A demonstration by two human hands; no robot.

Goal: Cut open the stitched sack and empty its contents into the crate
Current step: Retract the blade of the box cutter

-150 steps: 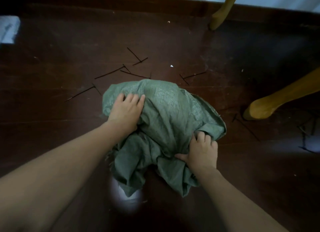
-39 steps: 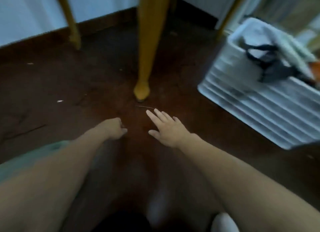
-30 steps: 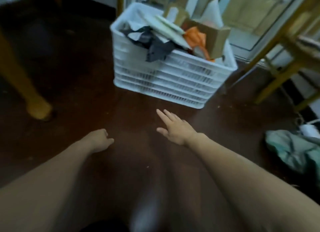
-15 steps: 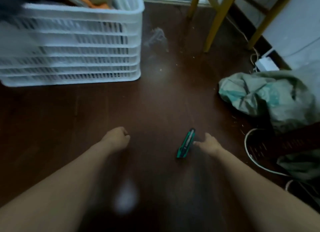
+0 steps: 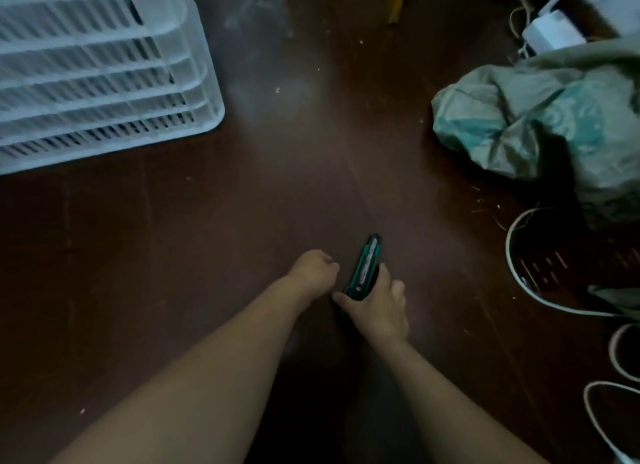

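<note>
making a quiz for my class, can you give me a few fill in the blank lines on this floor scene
1. The right hand grips a green ____.
2. The white crate sits to the ____ of the sack.
3. The left hand is curled and holds ____.

Missing words: knife; left; nothing

A single wide-angle view from a head-worn camera looks steeply down at a dark floor, close above it. Both forearms reach forward from the bottom edge toward mid-frame. Edges bend with lens distortion.
</note>
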